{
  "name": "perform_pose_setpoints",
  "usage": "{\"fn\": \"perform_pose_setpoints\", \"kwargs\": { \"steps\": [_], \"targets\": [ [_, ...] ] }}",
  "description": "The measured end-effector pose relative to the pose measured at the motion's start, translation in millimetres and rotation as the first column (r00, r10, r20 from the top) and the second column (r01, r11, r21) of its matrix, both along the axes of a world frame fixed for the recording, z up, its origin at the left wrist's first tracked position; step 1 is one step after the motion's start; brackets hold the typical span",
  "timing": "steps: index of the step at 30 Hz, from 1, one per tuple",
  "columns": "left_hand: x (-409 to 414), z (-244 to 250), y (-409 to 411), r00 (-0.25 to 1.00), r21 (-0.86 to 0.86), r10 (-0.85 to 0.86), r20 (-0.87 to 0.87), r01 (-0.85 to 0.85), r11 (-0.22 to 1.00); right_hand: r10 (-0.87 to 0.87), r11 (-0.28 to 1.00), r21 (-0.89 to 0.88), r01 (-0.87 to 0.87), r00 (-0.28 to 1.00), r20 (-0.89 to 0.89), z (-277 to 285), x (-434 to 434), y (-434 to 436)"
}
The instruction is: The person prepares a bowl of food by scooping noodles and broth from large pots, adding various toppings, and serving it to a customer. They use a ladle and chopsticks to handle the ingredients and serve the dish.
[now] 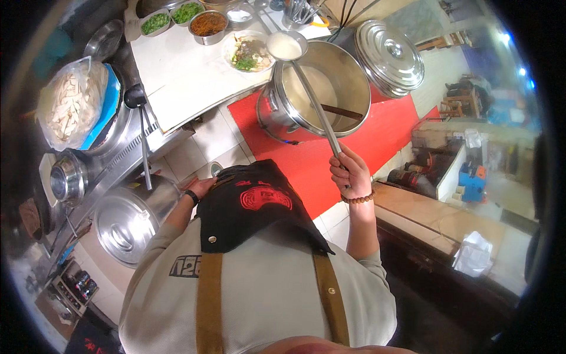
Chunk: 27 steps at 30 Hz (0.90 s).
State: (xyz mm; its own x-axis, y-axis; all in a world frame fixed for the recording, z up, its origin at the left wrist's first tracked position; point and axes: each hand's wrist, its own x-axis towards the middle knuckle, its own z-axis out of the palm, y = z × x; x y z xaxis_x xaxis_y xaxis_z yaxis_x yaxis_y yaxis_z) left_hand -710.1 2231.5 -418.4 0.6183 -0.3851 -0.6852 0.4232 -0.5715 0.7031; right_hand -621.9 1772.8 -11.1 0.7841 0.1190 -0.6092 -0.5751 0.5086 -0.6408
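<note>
My right hand (351,170) grips the end of a long-handled steel ladle (316,104). Pale, creamy liquid (285,46) fills the ladle's cup, which is beside a bowl (248,52) of chopped greens and other toppings. Beneath the handle stands a deep steel pot (269,108) with more of the pale liquid inside. A brown stick-like handle (341,111) leans in that pot. My left hand (202,186) is low beside the black apron (247,199); its fingers are partly hidden, and whether they hold anything cannot be made out.
Tubs of chopped greens (155,24) and a steel tin of reddish-brown topping (208,24) line the white counter (185,84). Steel lids (390,57) rest right of the pot. At left are a bag of pale strips (73,101), a black ladle (135,96) and a lidded steel pot (126,225).
</note>
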Motion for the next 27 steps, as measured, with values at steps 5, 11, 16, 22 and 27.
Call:
{"fn": "perform_pose_setpoints", "kwargs": {
  "steps": [5,11,16,22,27],
  "targets": [
    [-4,102,-7,0.992,0.026,0.124,-0.009,-0.124,0.992,0.034,0.993,-0.112,-0.033,0.999,0.005,1,14,20],
    [-53,46,16,0.978,-0.093,0.206,-0.027,-0.208,0.974,0.11,0.976,-0.194,-0.104,0.994,0.02,-3,27,29],
    [-87,21,29,0.984,-0.115,0.152,0.096,-0.141,0.983,0.149,0.959,-0.251,-0.132,0.988,0.049,-3,31,31],
    [-92,12,28,0.978,-0.046,0.086,0.191,-0.079,0.996,0.19,0.945,-0.282,-0.163,0.979,0.072,-9,36,25],
    [-82,39,23,0.976,0.006,0.011,0.219,-0.012,1.0,0.205,0.93,-0.328,-0.166,0.975,0.088,-9,37,24]
  ]
}}
